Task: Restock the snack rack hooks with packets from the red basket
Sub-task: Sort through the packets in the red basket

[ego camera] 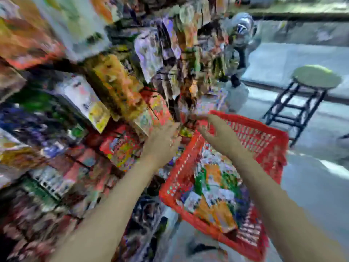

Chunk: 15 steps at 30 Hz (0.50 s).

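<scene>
While blur smears everything, I see both hands at the rack's low hooks | left hand (162,142) and right hand (209,127): grip unreadable | red basket (264,137) right, packets (213,188) inside | advice: find the hook tip, thread 1 packet hole squarely.

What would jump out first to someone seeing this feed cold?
Probably the red basket at lower right, still holding mixed packets, with both bare arms reaching over it. The left hand and right hand meet at the rack of hanging snack packs; blur hides their grip. A round stool stands at the right.
</scene>
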Tool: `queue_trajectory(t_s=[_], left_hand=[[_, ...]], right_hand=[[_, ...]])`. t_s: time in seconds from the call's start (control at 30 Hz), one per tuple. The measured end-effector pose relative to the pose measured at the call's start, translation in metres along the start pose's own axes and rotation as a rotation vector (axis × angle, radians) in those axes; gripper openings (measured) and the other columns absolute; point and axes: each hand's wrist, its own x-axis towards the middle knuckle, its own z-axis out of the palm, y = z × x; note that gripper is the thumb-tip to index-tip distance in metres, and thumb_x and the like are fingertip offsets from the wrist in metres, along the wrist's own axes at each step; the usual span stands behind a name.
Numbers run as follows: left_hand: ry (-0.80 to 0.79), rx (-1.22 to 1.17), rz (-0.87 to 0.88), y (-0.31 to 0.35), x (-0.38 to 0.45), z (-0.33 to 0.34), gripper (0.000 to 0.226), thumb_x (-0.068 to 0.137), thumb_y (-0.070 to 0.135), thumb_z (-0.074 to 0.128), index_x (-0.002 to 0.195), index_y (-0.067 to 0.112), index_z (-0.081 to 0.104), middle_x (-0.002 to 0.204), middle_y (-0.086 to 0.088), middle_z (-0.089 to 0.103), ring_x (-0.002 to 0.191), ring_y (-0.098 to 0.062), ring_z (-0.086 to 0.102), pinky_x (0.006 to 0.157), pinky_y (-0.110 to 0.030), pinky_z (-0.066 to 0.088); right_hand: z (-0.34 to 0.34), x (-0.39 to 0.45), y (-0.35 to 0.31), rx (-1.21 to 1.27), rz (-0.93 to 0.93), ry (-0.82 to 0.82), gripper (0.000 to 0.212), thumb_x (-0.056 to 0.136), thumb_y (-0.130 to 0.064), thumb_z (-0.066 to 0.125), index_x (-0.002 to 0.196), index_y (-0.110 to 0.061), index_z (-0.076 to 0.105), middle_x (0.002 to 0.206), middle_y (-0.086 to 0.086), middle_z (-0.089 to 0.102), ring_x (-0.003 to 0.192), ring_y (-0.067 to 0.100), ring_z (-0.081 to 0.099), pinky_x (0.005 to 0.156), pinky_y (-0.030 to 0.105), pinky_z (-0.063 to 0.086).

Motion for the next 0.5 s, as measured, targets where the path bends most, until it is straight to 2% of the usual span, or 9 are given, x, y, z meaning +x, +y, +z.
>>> queue_trajectory(t_s=[0.07, 0.13, 0.23, 0.33, 0.43, 0.5], left_hand=[[-0.12, -0.03, 0.013, -0.001, -0.013, 0.058, 0.07, 0.092, 0.047, 0.033, 0.14, 0.002, 0.056, 0.142, -0.025, 0.055, 0.13, -0.04, 0.055, 0.108, -0.055, 0.045], [-0.206, -0.077, -0.003, -0.004, -0.03, 0.099, 0.068, 0.093, 0.046, 0.035, 0.141, 0.002, 0.054, 0.143, -0.026, 0.054, 0.131, -0.041, 0.054, 0.108, -0.052, 0.046], [-0.244, -0.035, 0.019, -0.008, -0.046, 0.134, 0.073, 0.093, 0.05, 0.032, 0.151, 0.007, 0.041, 0.158, -0.02, 0.038, 0.147, -0.037, 0.034, 0.115, -0.055, 0.037], [-0.265, 0.053, 0.045, -0.009, -0.051, 0.144, 0.074, 0.096, 0.048, 0.041, 0.157, 0.009, 0.03, 0.166, -0.013, 0.023, 0.155, -0.032, 0.015, 0.117, -0.057, 0.032], [-0.248, 0.097, 0.033, -0.004, -0.054, 0.144, 0.075, 0.099, 0.045, 0.049, 0.16, 0.013, 0.021, 0.17, -0.006, 0.012, 0.157, -0.026, 0.003, 0.121, -0.053, 0.028], [-0.253, 0.06, 0.008, -0.002, -0.055, 0.142, 0.076, 0.1, 0.047, 0.047, 0.162, 0.017, 0.015, 0.17, -0.001, 0.004, 0.157, -0.022, -0.003, 0.122, -0.051, 0.023]], right_hand=[[0.015, -0.033, 0.043, -0.005, 0.165, -0.118, 0.042, 0.092, -0.017, 0.068, 0.127, 0.004, 0.06, 0.123, 0.024, 0.065, 0.114, 0.034, 0.061, 0.097, 0.034, 0.037], [0.03, -0.056, 0.076, -0.026, 0.311, -0.214, 0.041, 0.093, -0.019, 0.069, 0.128, 0.001, 0.06, 0.122, 0.022, 0.065, 0.113, 0.034, 0.061, 0.096, 0.037, 0.04], [0.055, -0.076, 0.11, -0.046, 0.419, -0.348, 0.044, 0.094, -0.026, 0.068, 0.13, -0.003, 0.059, 0.125, 0.019, 0.062, 0.115, 0.035, 0.059, 0.096, 0.043, 0.046], [0.081, -0.091, 0.13, -0.048, 0.54, -0.516, 0.05, 0.099, -0.025, 0.062, 0.142, -0.006, 0.047, 0.14, 0.017, 0.053, 0.122, 0.032, 0.055, 0.096, 0.038, 0.043], [0.105, -0.101, 0.148, -0.049, 0.651, -0.504, 0.064, 0.098, -0.026, 0.064, 0.152, -0.01, 0.033, 0.138, 0.019, 0.045, 0.115, 0.034, 0.054, 0.09, 0.042, 0.046], [0.118, -0.099, 0.159, -0.038, 0.797, -0.433, 0.072, 0.096, -0.03, 0.067, 0.153, -0.011, 0.028, 0.149, 0.022, 0.034, 0.127, 0.04, 0.046, 0.099, 0.048, 0.046]])
